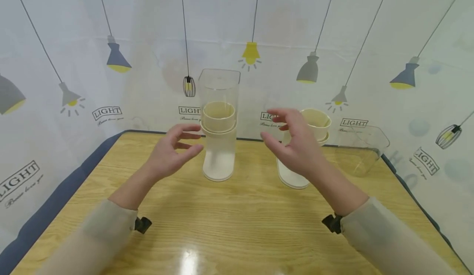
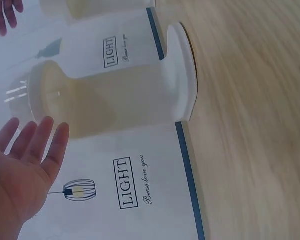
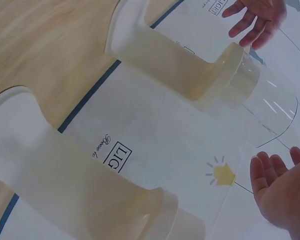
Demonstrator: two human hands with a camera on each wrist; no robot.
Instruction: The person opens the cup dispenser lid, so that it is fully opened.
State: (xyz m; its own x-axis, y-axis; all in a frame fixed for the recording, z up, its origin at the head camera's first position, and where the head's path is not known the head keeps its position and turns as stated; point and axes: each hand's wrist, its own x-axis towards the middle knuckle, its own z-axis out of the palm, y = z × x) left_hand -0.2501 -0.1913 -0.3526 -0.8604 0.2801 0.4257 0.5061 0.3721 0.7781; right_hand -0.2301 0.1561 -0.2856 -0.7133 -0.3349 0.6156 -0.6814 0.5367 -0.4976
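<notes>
Both hands are empty, fingers apart: the left hand (image 1: 174,149) just beside a white stand (image 1: 219,160) topped with a clear canister (image 1: 219,86), the right hand (image 1: 297,145) in front of a second white stand (image 1: 320,132). Either canister (a loose clear canister (image 1: 356,160) is far right on the table (image 1: 237,225)) probably wants light, level, two-sided support.

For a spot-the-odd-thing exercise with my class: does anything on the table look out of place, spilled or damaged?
One mismatch: the left stand carries a clear container, while the right stand shows none; a second clear container sits apart, beyond that stand's right side. No spill or damage is visible.
</notes>
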